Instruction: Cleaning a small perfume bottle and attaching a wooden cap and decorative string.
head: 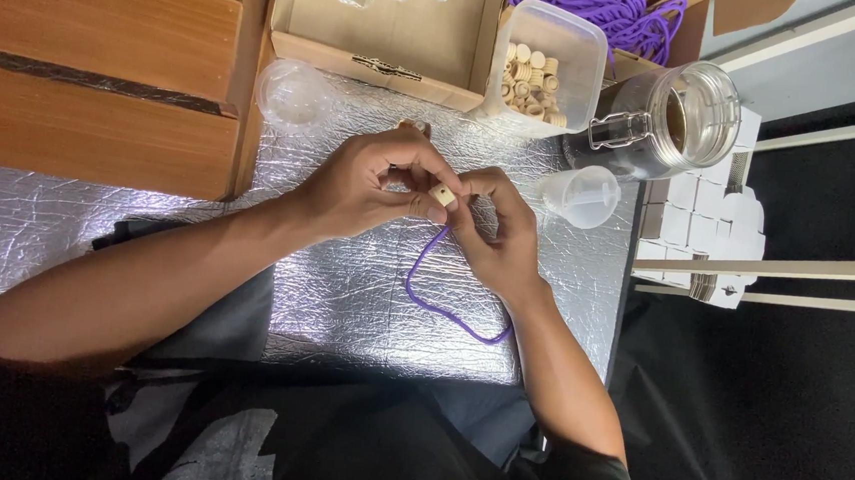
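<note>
Dark lap cloth (233, 437) lies below; my left hand (366, 186) pinches the wooden bead (442, 195), right hand (498, 230) fingertips closed on the purple cord (443, 306), which I judge needs steady alignment with the bore.

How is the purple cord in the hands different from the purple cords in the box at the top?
The single purple cord is one strand, while the purple cords in the box are many, heaped and tangled. The single one loops over the silver sheet and runs up to a wooden bead pinched by the left hand and right hand; the heap lies untouched. Both look the same purple.
</note>
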